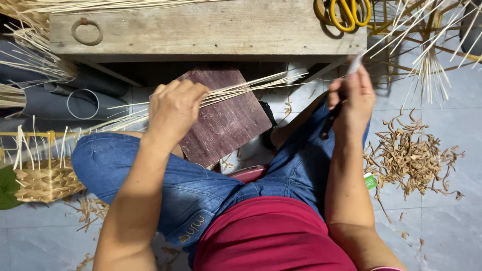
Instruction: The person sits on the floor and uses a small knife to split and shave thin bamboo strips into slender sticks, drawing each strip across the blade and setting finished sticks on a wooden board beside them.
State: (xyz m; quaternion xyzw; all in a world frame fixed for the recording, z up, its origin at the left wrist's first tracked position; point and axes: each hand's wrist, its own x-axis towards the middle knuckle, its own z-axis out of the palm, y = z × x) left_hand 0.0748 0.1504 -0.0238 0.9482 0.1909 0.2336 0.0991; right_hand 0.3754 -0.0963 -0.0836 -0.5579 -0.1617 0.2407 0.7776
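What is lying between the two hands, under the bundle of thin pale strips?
In the head view, a dark reddish-brown board lies between the left hand and the right hand. The bundle of strips crosses above it; one bent knee in jeans is beside it.

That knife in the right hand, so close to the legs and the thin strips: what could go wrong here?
1. The right hand holds a small knife above the jeans-clad knee; a slip might cut the leg.
2. The left hand grips a bundle of thin cane strips over a dark board; they could splinter or slide loose.
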